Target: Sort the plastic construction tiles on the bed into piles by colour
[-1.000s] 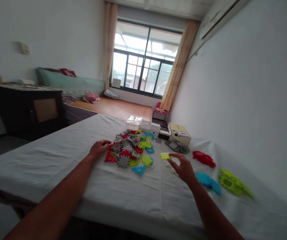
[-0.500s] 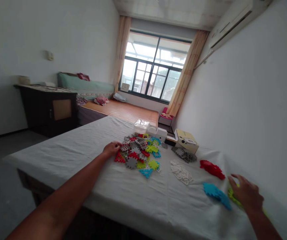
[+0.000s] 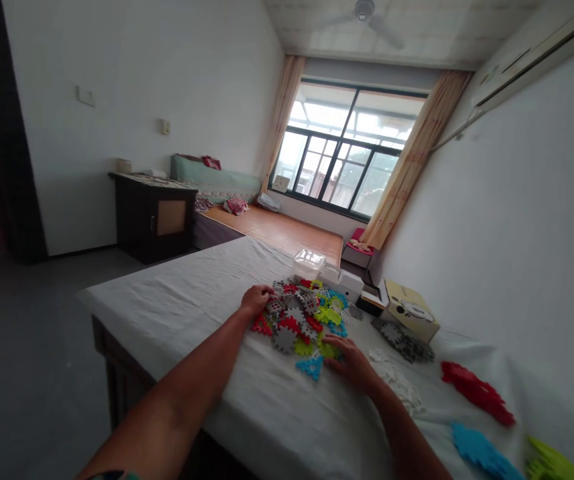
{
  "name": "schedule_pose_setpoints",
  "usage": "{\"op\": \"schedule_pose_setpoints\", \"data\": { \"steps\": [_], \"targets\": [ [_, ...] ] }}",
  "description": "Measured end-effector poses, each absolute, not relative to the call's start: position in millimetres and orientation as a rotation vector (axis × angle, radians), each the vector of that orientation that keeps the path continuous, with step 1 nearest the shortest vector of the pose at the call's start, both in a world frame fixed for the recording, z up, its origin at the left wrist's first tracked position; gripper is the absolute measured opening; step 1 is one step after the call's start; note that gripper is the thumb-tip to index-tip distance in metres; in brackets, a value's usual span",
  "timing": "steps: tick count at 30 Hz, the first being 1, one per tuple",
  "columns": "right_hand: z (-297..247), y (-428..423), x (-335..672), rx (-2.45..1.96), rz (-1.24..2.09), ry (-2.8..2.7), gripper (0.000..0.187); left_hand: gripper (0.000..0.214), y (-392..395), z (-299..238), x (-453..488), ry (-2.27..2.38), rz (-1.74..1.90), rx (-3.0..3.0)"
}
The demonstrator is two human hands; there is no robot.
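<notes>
Lit through a dark-framed window [image 3: 314, 113] between peach curtains [image 3: 411, 160]; bounded by white walls [image 3: 207, 80] and grey floor [image 3: 41, 360]; fitted with ceiling fan [image 3: 364, 11], air conditioner [image 3: 517, 61], dark cabinet [image 3: 134, 220] and mat-covered bed [image 3: 277, 227].

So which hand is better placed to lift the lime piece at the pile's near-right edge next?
Right, most likely: the right hand is at that lime piece, while the left hand is across the pile.
</notes>
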State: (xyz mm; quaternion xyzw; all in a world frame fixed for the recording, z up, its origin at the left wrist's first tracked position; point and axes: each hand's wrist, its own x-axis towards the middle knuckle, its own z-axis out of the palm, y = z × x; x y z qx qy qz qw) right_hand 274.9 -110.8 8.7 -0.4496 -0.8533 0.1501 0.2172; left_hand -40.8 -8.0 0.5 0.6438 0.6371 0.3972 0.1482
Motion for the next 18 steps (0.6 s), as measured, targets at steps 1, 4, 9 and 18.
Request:
{"op": "schedule_pose_setpoints", "data": {
  "steps": [1,4,9,18],
  "targets": [
    [2.9,-109.1,276.5,-1.252,0.401,-2.278,0.044,0.031,-8.5,-3.9,-42.2,1.822,1.172,1.835],
    [-7.2,-107.4,278.0,-1.275,0.440,-1.988,0.049,0.031,-7.9,-12.1,-46.3,1.772,1.225,1.822],
    [-0.6,-106.3,277.2,-1.257,0.689,-1.618,0.053,0.029,-4.6,-14.8,-47.4,1.722,1.236,1.823],
    [51.6,-139.1,396.7,-1.621,0.486,-1.499,0.056,0.030,-5.7,-13.0,-47.6,1.705,1.225,1.832]
  ]
}}
